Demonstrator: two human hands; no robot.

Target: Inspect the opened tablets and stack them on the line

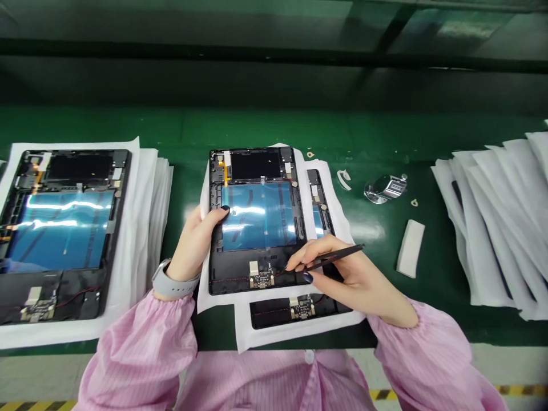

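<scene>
Pink striped sleeves (137,359) reach over the near edge of the green counter (274,131). Closest in, the right fingers (299,264) of the right hand (349,279) pinch narrowly on black tweezers (338,256), one end pointing up and right; the other end is hidden, so what it meets cannot be told. Those fingers sit at the lower right of a black tablet housing (231,277), mid-counter on white paper (204,194), its long axis running away from the body. Its left long edge rests in the left hand (192,245), thumb on top, but the right hand lies nearer its small circuit board (261,278). Toward the counter's right end lie a chrome tally counter (385,188) and a white foam block (410,248)
</scene>
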